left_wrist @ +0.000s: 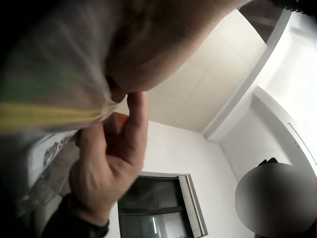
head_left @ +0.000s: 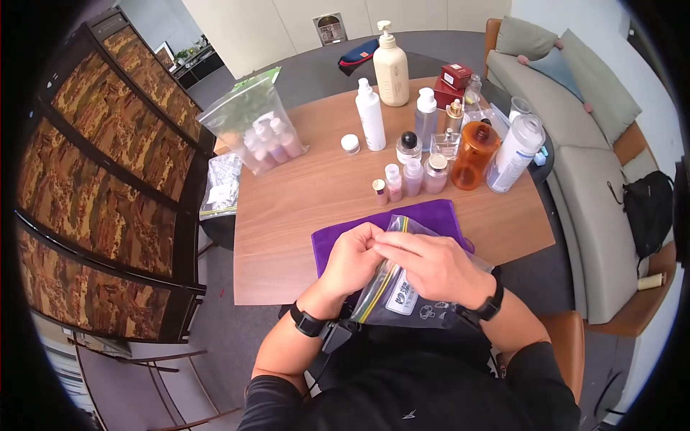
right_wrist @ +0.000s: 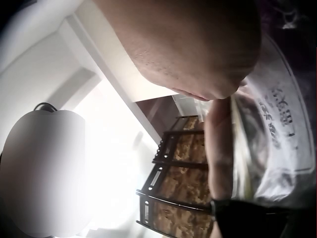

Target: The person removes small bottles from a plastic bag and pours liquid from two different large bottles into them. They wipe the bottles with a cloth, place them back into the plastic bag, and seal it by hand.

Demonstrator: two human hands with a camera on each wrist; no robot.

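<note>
A clear zip-lock bag [head_left: 379,291] with a yellow strip along its top and a white printed label lies slanted in front of the person's body. At the bag's upper end, the left hand [head_left: 351,260] pinches its zip edge with curled fingers. The right hand [head_left: 437,267] meets it there, fingertips against the left ones, pinching the same edge. A purple towel [head_left: 431,215] is spread on the table beneath the hands. In the left wrist view the yellow strip [left_wrist: 49,116] runs up to both hands. The right wrist view shows the bag's label [right_wrist: 282,119] beside the right hand.
Beyond the towel on the wooden table [head_left: 287,230] stand several bottles, among them an amber bottle [head_left: 474,158], a white spray bottle [head_left: 370,118] and a large pump bottle [head_left: 392,72]. A filled zip bag [head_left: 266,136] stands at the left, near a small white jar [head_left: 350,144].
</note>
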